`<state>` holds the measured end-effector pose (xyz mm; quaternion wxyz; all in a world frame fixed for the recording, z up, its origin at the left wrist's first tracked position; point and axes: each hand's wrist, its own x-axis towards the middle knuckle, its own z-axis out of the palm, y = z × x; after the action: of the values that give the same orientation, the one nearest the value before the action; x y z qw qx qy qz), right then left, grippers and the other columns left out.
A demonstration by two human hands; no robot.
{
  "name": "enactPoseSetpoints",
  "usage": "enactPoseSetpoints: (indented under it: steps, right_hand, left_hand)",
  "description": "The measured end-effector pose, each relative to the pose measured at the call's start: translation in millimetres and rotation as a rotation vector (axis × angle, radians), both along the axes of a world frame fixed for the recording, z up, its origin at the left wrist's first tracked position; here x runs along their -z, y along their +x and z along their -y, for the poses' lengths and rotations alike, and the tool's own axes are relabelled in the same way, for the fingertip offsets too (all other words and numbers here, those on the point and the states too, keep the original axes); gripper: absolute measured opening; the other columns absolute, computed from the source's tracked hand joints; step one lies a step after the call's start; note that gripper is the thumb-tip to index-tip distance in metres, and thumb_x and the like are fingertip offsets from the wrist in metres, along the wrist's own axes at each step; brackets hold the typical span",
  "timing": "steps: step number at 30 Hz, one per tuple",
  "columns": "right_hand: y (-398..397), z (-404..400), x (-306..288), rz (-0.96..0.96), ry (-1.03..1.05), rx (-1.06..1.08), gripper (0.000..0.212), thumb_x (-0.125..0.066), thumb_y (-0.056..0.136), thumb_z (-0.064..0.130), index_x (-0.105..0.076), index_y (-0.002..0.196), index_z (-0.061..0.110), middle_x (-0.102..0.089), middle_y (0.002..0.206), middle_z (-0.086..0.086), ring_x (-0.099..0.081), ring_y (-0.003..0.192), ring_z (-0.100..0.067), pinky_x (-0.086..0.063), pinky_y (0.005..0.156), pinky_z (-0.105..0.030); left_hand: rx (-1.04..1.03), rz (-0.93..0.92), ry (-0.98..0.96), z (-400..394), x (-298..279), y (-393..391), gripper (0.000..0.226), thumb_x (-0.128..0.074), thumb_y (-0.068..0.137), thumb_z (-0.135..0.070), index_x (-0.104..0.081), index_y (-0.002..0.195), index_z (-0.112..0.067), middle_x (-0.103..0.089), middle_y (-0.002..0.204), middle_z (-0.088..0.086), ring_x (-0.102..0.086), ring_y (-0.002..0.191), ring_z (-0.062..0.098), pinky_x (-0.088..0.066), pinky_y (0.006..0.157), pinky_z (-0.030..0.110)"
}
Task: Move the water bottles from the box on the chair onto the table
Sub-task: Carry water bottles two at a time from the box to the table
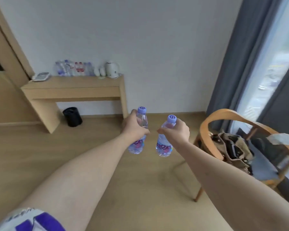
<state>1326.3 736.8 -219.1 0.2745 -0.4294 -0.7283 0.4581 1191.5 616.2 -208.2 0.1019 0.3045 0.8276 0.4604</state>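
Water bottles, two in transit: left-hand bottle (138, 130) and right-hand bottle (165, 139), clear plastic, purple caps, upright, just beside each other, carried in the air over bare floor.

Left hand (133, 126): fingers wrapped round the upper body of its bottle, cap showing above the knuckles.

Right hand (177, 130): fingers curled round the shoulder of its bottle just under the cap, thumb pointing toward the left hand.

Table (73, 88): light wood, against the wall, well ahead of the hands and off to their left. A row of bottles on the table (73, 69) already stands at the back of its top, some with purple caps, two with red labels; count uncertain through blur. Beside that row, a white kettle (111, 69) and a telephone (41, 76).

Chair (240, 140): curved wooden back, to the right of the right hand, near it. Box (232, 149) on the seat, flaps open; contents not legible.

Progress, judged: partly done. Several bottles appear delivered; this pair is between chair and table, not yet set down. Whether more remain in the box cannot be told.
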Motion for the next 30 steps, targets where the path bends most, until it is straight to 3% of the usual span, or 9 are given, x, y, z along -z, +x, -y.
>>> enactPoseSetpoints:
  steps: [6,11,15,24,30]
  right_hand:
    - [-136,30,14,0.013,-0.039,-0.212,0.034,-0.082,0.052,0.031,-0.063,0.08,0.024,-0.068,0.079,0.011,-0.064,0.077,-0.011,-0.047,0.062,-0.025]
    - [-259,37,25,0.021,-0.034,-0.378,0.041,-0.076,0.045,0.037,-0.067,0.083,0.024,-0.069,0.08,0.01,-0.065,0.076,-0.011,-0.047,0.061,-0.025]
    - [-360,37,23,0.037,-0.034,-0.487,0.037,-0.08,0.049,0.033,-0.067,0.083,0.024,-0.069,0.079,0.01,-0.064,0.076,-0.01,-0.046,0.06,-0.024]
    - [-553,50,8,0.048,0.017,-0.641,0.035,-0.085,0.056,0.027,-0.058,0.077,0.025,-0.066,0.077,0.007,-0.065,0.076,-0.017,-0.058,0.071,-0.035]
    - [-664,79,22,0.088,0.035,-0.692,0.031,-0.084,0.056,0.027,-0.06,0.074,0.025,-0.067,0.075,0.007,-0.066,0.076,-0.017,-0.055,0.066,-0.031]
  left_hand:
    - [-0.203,0.026,-0.05,57,19,-109,0.062,-0.088,0.052,-0.023,-0.05,0.101,-0.032,-0.065,0.093,-0.014,-0.064,0.086,0.01,-0.049,0.068,0.024]
    - [-0.345,0.03,-0.075,78,29,-212,0.064,-0.089,0.051,-0.025,-0.05,0.1,-0.028,-0.067,0.097,-0.007,-0.066,0.091,0.019,-0.056,0.083,0.039]
    - [-0.471,0.061,-0.046,84,25,-291,0.065,-0.091,0.05,-0.022,-0.049,0.099,-0.029,-0.066,0.095,-0.008,-0.066,0.09,0.019,-0.056,0.083,0.038]
    - [-0.6,0.089,-0.019,111,8,-447,0.063,-0.089,0.05,-0.02,-0.05,0.099,-0.029,-0.068,0.093,-0.01,-0.068,0.088,0.017,-0.058,0.081,0.04]
    - [-0.623,0.1,0.015,134,22,-556,0.061,-0.092,0.051,-0.019,-0.048,0.091,-0.031,-0.068,0.093,-0.01,-0.068,0.085,0.012,-0.057,0.073,0.032]
